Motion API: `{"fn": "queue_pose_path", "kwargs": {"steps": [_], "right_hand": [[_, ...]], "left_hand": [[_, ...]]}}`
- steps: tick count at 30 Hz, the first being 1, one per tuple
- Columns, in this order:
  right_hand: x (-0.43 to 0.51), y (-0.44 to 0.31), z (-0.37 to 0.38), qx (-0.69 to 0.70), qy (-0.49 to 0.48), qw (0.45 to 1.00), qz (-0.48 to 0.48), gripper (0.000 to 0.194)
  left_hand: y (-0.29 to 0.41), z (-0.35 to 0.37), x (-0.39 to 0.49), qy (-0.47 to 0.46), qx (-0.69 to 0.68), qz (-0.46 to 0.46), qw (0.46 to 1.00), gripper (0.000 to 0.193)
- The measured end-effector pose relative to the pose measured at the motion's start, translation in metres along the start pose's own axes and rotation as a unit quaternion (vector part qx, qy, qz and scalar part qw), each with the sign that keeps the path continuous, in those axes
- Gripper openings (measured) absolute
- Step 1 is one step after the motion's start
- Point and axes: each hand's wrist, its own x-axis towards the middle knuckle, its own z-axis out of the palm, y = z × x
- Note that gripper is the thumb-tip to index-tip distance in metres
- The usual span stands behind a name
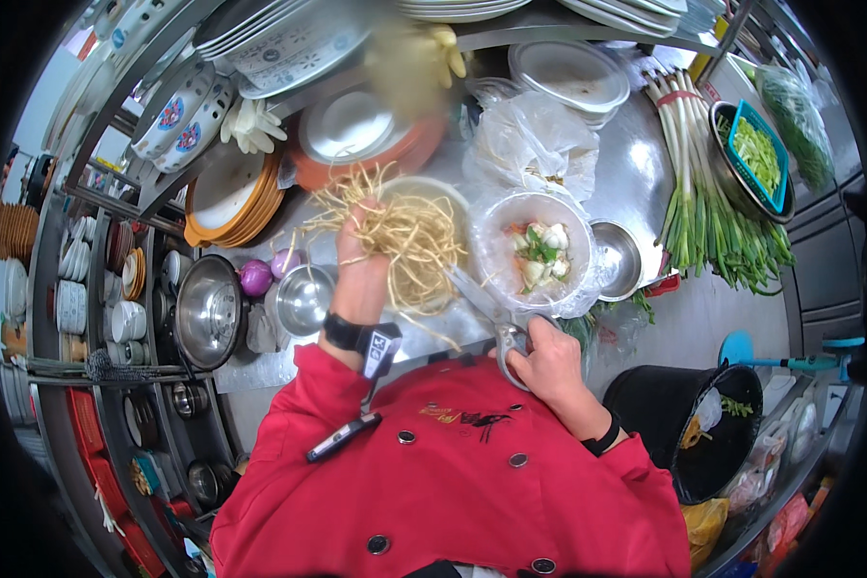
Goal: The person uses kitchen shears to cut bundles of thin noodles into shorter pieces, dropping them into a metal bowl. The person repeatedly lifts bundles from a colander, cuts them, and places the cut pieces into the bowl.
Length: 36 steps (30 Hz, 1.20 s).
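Note:
My left hand (361, 242) grips a loose bundle of long, thin, pale-brown roots (412, 238). They spread over a large round pale bowl (444, 189) on the steel table, and a few strands dangle toward my jacket. In my right hand (553, 357) is a pair of metal scissors (488, 307), with fingers at the handles and the blades pointing up and left. The blade tips reach the right edge of the roots; whether they touch any strand, I cannot tell. Just right of the roots stands a plastic-lined white tub (502, 224) holding garlic bulbs and green leaves (542, 253).
Steel bowls (305, 300) (614, 260) flank the work area, with purple onions (256, 277) on the left. Scallions (686, 180) and a teal basket (758, 155) lie right. A black bin (665, 426) stands low right. Shelving with dishes (126, 321) lines the left; a plate shelf (585, 32) hangs ahead.

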Motion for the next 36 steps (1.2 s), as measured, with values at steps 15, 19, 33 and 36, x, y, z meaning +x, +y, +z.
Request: {"fn": "queue_pose_path", "kwargs": {"steps": [15, 19, 33, 36], "right_hand": [[-0.012, 0.014, -0.009, -0.03, 0.044, 0.998, 0.018, 0.044], [-0.012, 0.017, -0.006, -0.046, 0.055, 0.997, -0.001, 0.045], [-0.004, 0.016, 0.0, -0.078, 0.063, 0.994, -0.038, 0.042], [-0.003, 0.014, 0.0, -0.056, 0.067, 0.996, -0.026, 0.04]], "left_hand": [[-0.012, 0.045, -0.056, -0.118, 0.22, 0.041, 0.967, 0.027], [-0.014, 0.045, -0.056, -0.111, 0.227, 0.052, 0.966, 0.028], [-0.018, 0.025, -0.051, -0.171, 0.272, 0.088, 0.943, 0.043], [-0.018, 0.028, -0.051, -0.201, 0.282, 0.087, 0.934, 0.041]]}}
